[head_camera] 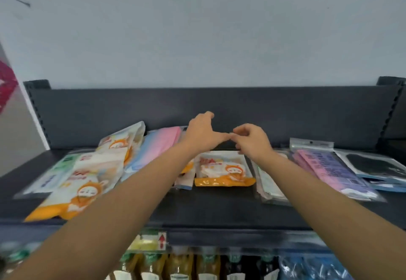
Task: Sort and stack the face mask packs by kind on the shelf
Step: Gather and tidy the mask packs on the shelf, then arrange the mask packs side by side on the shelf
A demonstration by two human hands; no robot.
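A dark shelf [208,205] carries several face mask packs lying mixed. An orange-and-white cartoon pack [224,170] lies flat in the middle. A second one [74,189] lies at the front left, and a third [123,141] leans behind it. A pink-and-blue pack [153,145] sits at the back, a green-and-white clear pack [50,174] at far left. To the right lie a clear pack of white masks [268,183], a purple-pink pack [329,170] and a black mask pack [373,163]. My left hand [202,132] and right hand [252,141] hover above the middle pack. The right fingertips meet the left thumb; neither hand holds a pack.
The shelf's dark back panel [285,112] rises behind the packs, with a pale wall above. Below the shelf edge hang a price tag [147,241], a row of bottles [175,266] and blue packets [307,268]. Bare shelf surface shows at the front middle.
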